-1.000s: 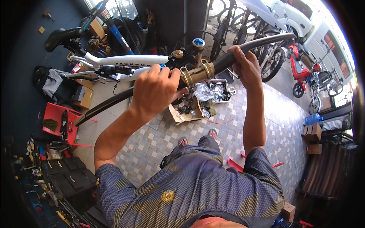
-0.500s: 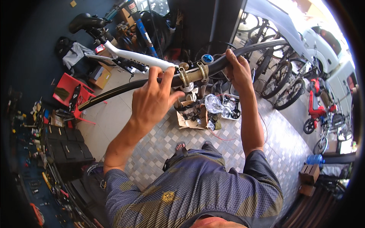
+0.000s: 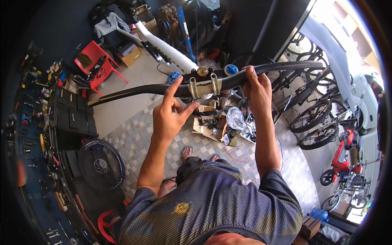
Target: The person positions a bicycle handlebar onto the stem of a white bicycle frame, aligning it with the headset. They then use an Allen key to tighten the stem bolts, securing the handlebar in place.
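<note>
A black handlebar [image 3: 148, 89] lies across the front of a white bicycle frame [image 3: 171, 53], its middle within two brass-coloured clamps [image 3: 216, 83]. My right hand [image 3: 259, 87] grips the bar right of the clamps, thumb on top and fingers behind. My left hand [image 3: 168, 116] is at the bar left of the clamps, index finger stretched up across it. The left thumb points out below the bar, apart from the index finger. Behind the bar are a left blue round cap [image 3: 174, 77], a right blue round cap [image 3: 231, 70] and a brass-coloured round top [image 3: 203, 72].
Below the bar, an opened cardboard box [image 3: 203, 131] of parts and a clear plastic bag [image 3: 235, 118] lie on the tiled floor. A red chair [image 3: 92, 61], black drawers [image 3: 75, 114] and a wheel [image 3: 101, 164] stand left. Several bicycles [image 3: 314, 118] and a red scooter [image 3: 344, 157] are at right.
The view has turned, and the handlebar now appears more level. My left hand sits lower against it, with the index finger pointing up. My right hand keeps its hold.
</note>
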`<state>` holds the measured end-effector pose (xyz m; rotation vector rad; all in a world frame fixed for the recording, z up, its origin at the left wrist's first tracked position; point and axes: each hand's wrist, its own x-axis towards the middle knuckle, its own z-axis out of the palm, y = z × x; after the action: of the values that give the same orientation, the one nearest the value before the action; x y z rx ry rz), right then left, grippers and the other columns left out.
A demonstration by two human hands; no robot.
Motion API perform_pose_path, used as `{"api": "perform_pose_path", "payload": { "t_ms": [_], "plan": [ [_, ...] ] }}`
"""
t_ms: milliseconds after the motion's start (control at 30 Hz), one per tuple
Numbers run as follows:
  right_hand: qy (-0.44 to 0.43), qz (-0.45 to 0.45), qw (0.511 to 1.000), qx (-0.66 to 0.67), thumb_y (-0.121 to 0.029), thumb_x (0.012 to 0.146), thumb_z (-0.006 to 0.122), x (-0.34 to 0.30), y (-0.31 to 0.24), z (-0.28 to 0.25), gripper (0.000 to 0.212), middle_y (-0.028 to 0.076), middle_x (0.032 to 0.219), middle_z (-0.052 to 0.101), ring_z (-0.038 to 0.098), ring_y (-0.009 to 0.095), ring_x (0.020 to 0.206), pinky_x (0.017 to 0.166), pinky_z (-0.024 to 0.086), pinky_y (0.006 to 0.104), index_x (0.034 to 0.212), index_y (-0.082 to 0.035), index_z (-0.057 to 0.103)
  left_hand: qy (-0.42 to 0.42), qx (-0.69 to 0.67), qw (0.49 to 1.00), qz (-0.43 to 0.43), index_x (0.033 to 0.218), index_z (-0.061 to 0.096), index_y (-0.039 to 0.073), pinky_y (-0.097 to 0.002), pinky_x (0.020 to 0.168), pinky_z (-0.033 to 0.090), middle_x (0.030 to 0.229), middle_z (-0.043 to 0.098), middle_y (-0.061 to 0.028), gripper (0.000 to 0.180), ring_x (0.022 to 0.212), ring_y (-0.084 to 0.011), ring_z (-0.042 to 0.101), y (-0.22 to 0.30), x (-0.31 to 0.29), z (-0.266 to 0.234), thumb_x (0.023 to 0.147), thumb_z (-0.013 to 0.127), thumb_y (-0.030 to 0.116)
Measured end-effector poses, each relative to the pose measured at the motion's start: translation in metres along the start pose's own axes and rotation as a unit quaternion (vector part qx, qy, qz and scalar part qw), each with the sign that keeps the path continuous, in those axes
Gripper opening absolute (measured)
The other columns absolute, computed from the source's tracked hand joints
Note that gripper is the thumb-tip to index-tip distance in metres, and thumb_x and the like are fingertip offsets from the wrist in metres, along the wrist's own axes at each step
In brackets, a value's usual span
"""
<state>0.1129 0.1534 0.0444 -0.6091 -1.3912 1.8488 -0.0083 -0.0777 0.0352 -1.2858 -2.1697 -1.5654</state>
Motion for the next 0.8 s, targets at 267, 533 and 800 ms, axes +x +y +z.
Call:
{"api": "perform_pose_path", "payload": {
  "t_ms": [267, 533, 800],
  "plan": [
    [-0.137, -0.037, 0.981, 0.133, -0.031, 0.101, 0.061, -0.005, -0.001, -0.033, 0.037, 0.001, 0.074, 0.057, 0.033, 0.001, 0.051, 0.047, 0.025, 0.0194, 0.118, 0.001, 0.057, 0.030, -0.305, 0.948, -0.089, 0.117, 0.049, 0.003, -0.0175, 0.062, 0.044, 0.082, 0.057, 0.0015, 0.052, 0.074, -0.0043, 0.057, -0.026, -0.047, 0.005, 0.082, 0.085, 0.016],
    [-0.254, -0.143, 0.922, 0.255, -0.034, 0.095, 0.069, -0.009, 0.003, -0.047, 0.047, 0.026, 0.122, 0.064, 0.038, 0.002, 0.054, 0.049, 0.030, 0.0181, 0.128, -0.005, 0.051, -0.003, -0.321, 0.947, 0.023, 0.133, 0.053, -0.003, -0.0233, 0.066, 0.047, 0.124, 0.061, -0.0173, 0.063, 0.077, -0.0104, 0.058, 0.011, -0.024, 0.003, 0.090, 0.076, 0.037],
    [-0.205, -0.197, 0.923, 0.260, -0.032, 0.092, 0.073, -0.036, 0.002, -0.051, 0.045, 0.027, 0.128, 0.061, 0.038, 0.002, 0.052, 0.046, 0.031, 0.0166, 0.124, -0.009, 0.051, -0.063, -0.426, 0.902, 0.031, 0.145, 0.039, -0.001, -0.0189, 0.045, 0.027, 0.124, 0.065, -0.0185, 0.070, 0.051, -0.0013, 0.036, -0.004, -0.007, 0.013, 0.094, 0.071, 0.035]
  ]
}}
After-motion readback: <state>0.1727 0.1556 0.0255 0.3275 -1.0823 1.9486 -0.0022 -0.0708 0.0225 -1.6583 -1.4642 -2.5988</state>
